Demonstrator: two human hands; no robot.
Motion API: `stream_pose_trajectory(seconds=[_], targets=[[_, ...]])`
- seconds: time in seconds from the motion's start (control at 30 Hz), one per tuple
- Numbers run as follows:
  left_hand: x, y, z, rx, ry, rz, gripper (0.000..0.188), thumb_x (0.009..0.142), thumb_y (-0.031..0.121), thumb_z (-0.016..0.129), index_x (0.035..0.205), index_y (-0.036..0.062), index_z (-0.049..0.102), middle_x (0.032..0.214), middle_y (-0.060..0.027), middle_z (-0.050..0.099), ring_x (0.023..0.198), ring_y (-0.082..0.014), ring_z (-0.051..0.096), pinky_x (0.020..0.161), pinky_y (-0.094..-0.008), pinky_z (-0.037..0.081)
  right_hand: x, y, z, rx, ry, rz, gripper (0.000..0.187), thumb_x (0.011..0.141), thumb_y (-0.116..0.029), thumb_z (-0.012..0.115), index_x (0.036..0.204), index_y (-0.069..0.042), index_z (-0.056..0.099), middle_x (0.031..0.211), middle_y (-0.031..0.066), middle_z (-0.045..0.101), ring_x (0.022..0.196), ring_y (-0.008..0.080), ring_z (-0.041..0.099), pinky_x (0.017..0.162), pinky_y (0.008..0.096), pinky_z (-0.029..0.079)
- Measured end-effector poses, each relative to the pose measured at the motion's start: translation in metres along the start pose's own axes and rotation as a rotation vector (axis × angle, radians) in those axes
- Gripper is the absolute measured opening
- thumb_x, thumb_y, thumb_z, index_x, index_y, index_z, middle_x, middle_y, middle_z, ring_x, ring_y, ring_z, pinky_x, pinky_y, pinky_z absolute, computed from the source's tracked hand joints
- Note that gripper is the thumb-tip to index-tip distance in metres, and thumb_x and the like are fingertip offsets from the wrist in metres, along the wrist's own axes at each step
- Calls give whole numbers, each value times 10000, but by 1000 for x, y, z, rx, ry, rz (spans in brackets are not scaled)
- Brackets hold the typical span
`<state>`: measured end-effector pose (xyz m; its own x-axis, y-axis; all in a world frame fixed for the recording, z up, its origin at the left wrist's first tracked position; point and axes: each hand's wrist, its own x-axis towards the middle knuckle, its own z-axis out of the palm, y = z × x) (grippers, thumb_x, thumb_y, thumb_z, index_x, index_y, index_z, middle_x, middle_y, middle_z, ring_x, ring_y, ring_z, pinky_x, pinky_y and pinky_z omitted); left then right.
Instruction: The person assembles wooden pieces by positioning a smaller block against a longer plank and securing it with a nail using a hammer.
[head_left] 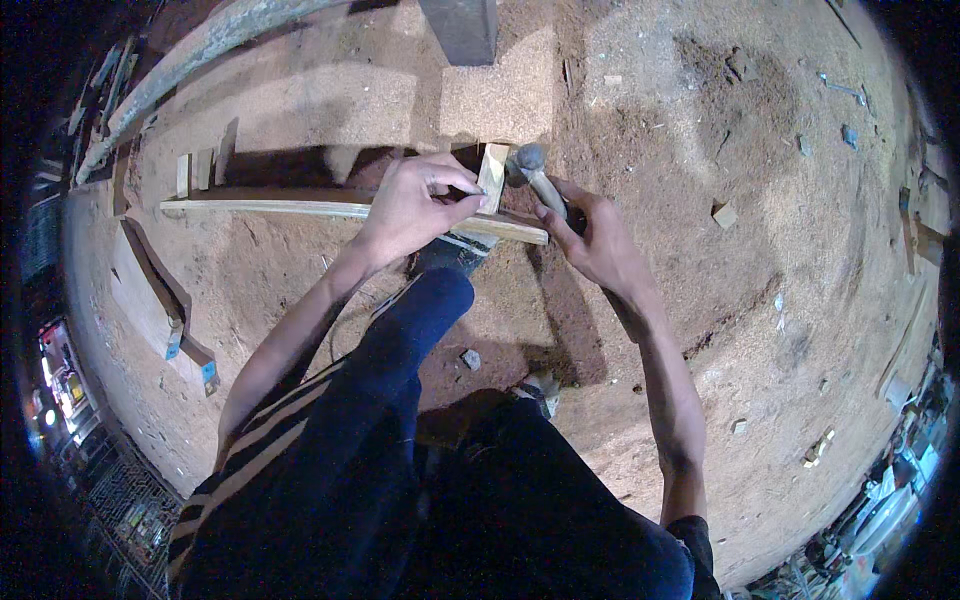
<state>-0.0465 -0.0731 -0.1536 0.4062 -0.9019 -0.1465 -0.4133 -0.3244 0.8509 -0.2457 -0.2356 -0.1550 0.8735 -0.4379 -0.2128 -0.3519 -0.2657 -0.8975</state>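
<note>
My right hand (600, 240) is wrapped round the handle of a hammer (532, 160), whose rounded metal head is beside a short wooden block (493, 178). The block stands at the right end of a long, narrow wooden strip (270, 207). Against the block's left side, my left hand (412, 208) is closed in a pinch, thumb and forefinger together. What sits between those fingertips is too small to make out. The strip passes under my left hand and lies over my foot (470, 245).
Short wooden pieces (184, 175) stand at the strip's left end. A pale board (145, 290) lies to the left on the dusty ground. A long pole (200, 60) crosses the far left, and a dark post (462, 30) stands at the far middle. Scraps of wood (724, 214) lie right.
</note>
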Motion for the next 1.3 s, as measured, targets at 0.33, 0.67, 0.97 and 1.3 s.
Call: stream_pose_trajectory(seconds=[0.33, 0.67, 0.97, 1.3], targets=[[0, 1, 0, -6, 8, -4, 91, 821, 83, 788, 899, 38, 782, 901, -64, 736, 749, -135, 691, 681, -263, 546, 2, 27, 2, -127, -10, -78, 405, 970, -195, 612, 1289, 53, 589, 787, 169, 622, 680, 185, 540, 639, 370, 473], [0, -3, 0, -1, 13, -6, 92, 815, 91, 787, 892, 40, 776, 907, -55, 737, 749, -127, 687, 684, -264, 541, 4, 8, -4, -115, -49, -68, 361, 973, -193, 620, 1249, 39, 617, 738, 151, 601, 652, 174, 524, 615, 369, 456], [0, -3, 1, 10, -2, -22, 96, 829, 105, 792, 907, 50, 783, 926, -56, 734, 785, -132, 694, 706, -268, 546, 4, -1, -5, -131, -54, -19, 344, 953, -182, 608, 1202, 53, 637, 893, 301, 680, 797, 441, 678, 754, 479, 528], [0, -10, 4, -57, 11, -2, 101, 831, 113, 795, 904, 43, 783, 916, -60, 729, 767, -127, 687, 681, -259, 545, 4, 11, -2, -86, -36, -64, 376, 981, -219, 607, 1258, 35, 619, 736, 174, 599, 656, 182, 530, 631, 372, 467]])
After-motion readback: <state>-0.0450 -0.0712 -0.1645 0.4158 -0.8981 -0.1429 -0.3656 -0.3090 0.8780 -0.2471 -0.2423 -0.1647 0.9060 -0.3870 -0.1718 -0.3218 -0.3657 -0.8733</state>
